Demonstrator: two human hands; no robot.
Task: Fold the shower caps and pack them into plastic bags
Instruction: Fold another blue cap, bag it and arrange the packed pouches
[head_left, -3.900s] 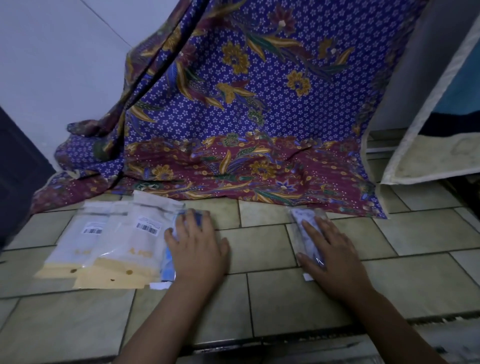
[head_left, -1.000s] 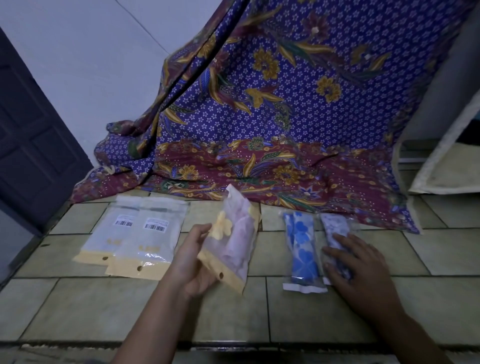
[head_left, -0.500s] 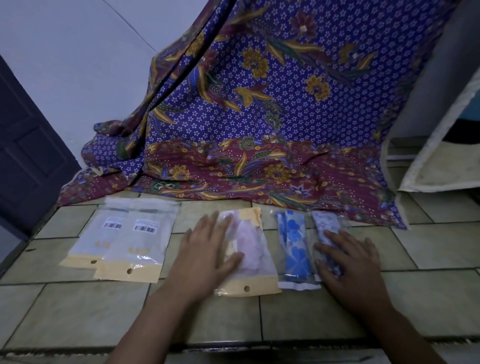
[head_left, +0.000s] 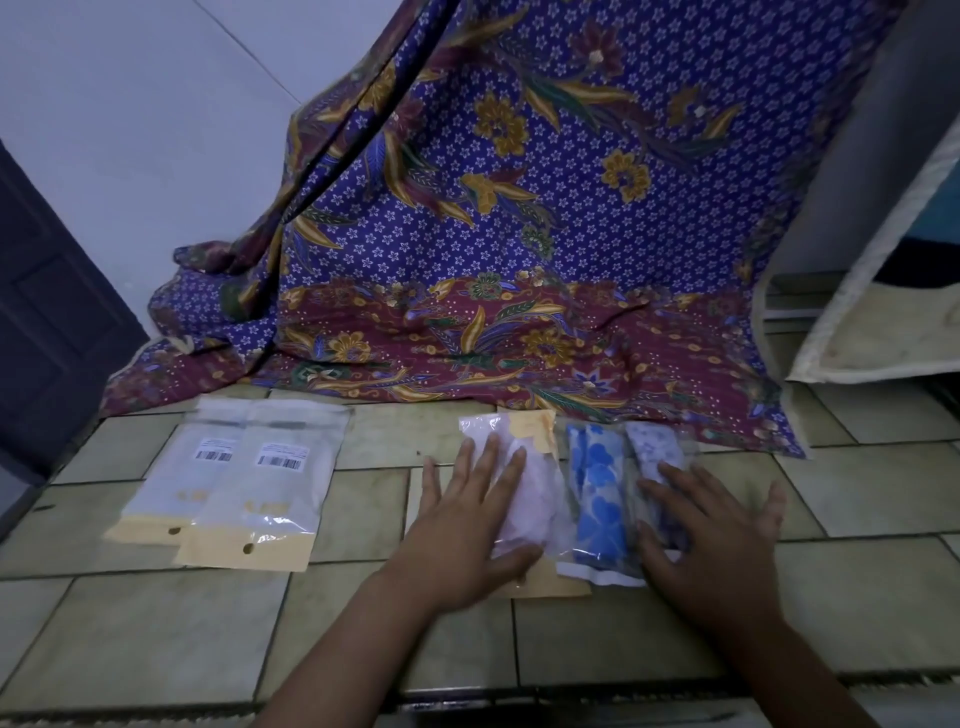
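two bare forearms enter from the bottom edge, with no sleeve, watch or bracelet on the stretch that shows. the left hand (head_left: 457, 525) and right hand (head_left: 711, 535) are ungloved, and no rings seem to be on the fingers, though dim light and blur make that uncertain.

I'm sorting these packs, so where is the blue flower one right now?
The blue flower pack lies on the tiled floor, centre-right, between the pink pack and the pale pack.
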